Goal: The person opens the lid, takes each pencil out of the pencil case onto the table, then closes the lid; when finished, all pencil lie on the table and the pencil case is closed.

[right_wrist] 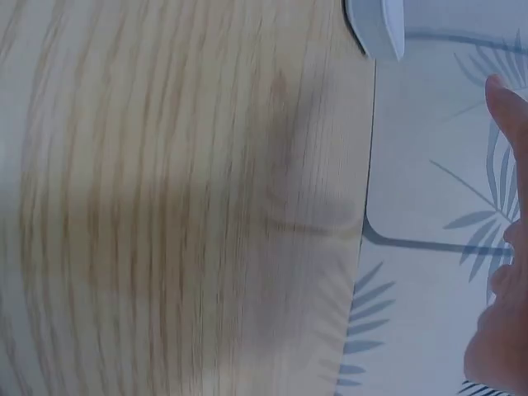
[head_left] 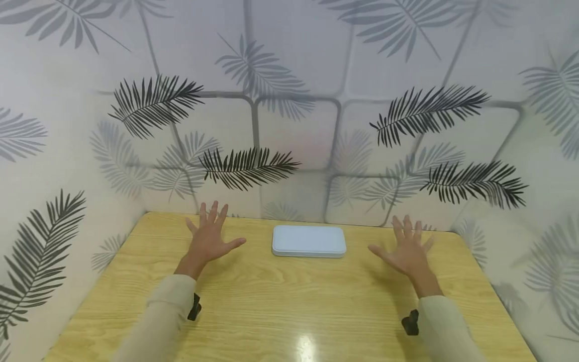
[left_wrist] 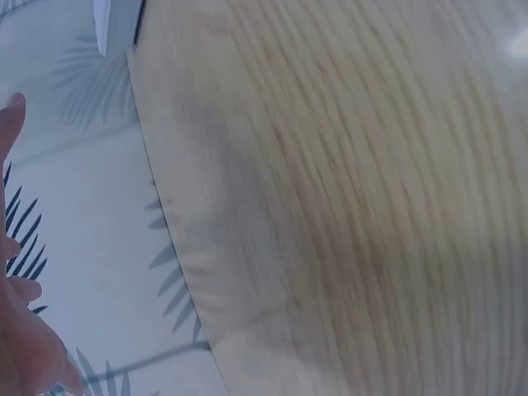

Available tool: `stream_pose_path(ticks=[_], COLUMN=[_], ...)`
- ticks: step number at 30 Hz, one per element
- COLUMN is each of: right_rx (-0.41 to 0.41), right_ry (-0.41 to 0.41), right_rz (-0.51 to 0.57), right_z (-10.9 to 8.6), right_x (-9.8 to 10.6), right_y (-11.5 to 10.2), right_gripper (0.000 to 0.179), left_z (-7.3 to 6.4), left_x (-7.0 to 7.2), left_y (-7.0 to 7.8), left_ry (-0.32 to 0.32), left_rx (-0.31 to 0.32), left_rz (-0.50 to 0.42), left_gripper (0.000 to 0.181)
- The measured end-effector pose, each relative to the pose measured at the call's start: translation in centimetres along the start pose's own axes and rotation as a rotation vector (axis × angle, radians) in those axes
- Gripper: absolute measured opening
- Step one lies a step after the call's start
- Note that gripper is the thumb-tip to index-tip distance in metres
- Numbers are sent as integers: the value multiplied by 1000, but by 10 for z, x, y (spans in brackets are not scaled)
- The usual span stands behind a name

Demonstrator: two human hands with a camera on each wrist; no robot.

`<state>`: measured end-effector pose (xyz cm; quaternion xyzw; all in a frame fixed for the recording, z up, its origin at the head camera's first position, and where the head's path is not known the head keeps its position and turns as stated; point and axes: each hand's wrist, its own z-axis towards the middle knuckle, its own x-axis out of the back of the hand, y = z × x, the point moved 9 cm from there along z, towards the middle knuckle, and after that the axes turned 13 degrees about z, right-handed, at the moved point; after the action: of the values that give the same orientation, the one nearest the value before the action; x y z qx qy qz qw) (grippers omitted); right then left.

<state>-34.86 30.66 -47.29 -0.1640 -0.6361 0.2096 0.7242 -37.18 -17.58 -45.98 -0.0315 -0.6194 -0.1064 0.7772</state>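
Both our left hand [head_left: 209, 243] and right hand [head_left: 407, 252] flank the white box [head_left: 309, 240] on the desk [head_left: 289, 296], grips spread, perhaps to leave it unobstructed.

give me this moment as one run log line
left hand: fingers spread, holding nothing | right hand: fingers spread, holding nothing | white case: untouched, on wooden table, between both hands

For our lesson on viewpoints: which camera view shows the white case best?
The head view: the white case shows whole, unblocked, on the table. Each wrist view catches only part, cut off at the top.
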Motion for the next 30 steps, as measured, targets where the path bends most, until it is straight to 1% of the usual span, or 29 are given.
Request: stream_pose_path(ticks=[4,9,12,15,19,23,26,30], right_rx=[12,29,46,40,1,-18,4,48], right_ry=[-47,-150,-190,-210,-254,-303,-307,-287], right_rz=[133,246,305,356,382,379,355,302], right_z=[4,9,13,15,17,18,19,18], right_x=[-14,-34,-44,-52,-67,-82,-87,-89], right_y=[-8,-26,-39,-46,-48,-52,-57,-63], right_gripper=[105,105,105,103,100,98,93,82], left_z=[5,9,14,18,22,22,20,19], left_x=[-8,-25,-34,-43,-54,-66,-71,-69], left_y=[17,39,50,63,83,96,101,106], left_ry=[-66,-169,-200,-225,-269,-316,-328,-327], left_rx=[-18,-70,-93,-119,-172,-191,-186,-185], left_rz=[-71,-176,-199,-223,-269,-310,-346,-354], left_gripper=[102,101,100,99,99,94,87,81])
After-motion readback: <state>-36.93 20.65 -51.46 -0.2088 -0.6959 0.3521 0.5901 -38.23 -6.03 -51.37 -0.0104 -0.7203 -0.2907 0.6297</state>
